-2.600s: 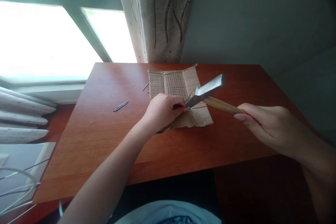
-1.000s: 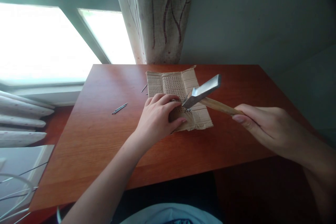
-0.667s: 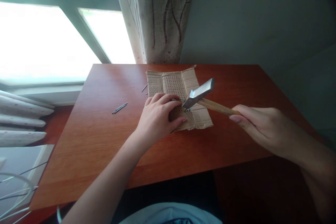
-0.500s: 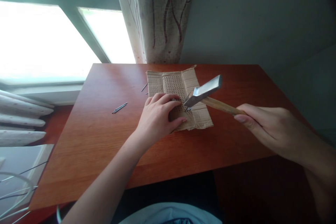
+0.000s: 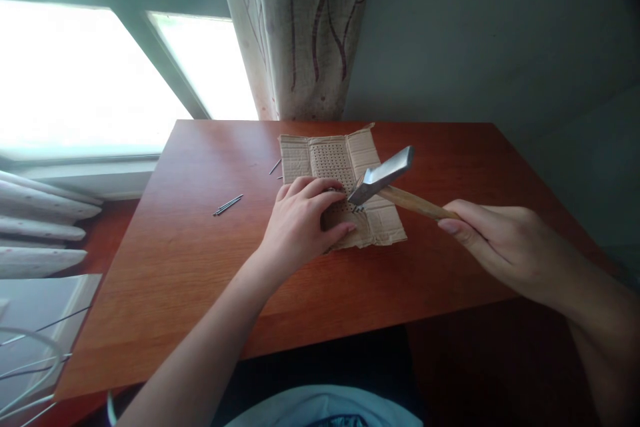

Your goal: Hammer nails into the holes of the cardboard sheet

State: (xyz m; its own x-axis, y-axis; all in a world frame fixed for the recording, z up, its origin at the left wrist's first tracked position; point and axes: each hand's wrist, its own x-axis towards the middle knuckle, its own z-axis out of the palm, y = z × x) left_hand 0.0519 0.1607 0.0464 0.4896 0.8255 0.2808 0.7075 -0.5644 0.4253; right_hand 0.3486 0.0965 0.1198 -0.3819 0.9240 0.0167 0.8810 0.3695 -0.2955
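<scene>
A wooden-handled hammer is gripped in my right hand, its fingers wrapped around the end of the handle. The steel head is tilted, its lower end over the cardboard just right of my left fingertips. My left hand rests on a creased piece of cardboard with its thumb and index finger apart. A small shiny bit shows under the index finger, too hidden to name. Short dark nail ends stick up beside the hammer head. Rows of small holes run through the cardboard's middle panel.
Several loose nails lie on the wooden table to the left. More nails show by the cardboard's left edge. A curtain hangs behind the table, beside a window. Cables hang at lower left.
My right hand and the hammer have shifted slightly left and the head has come a little lower. My left hand and the cardboard look unmoved.
</scene>
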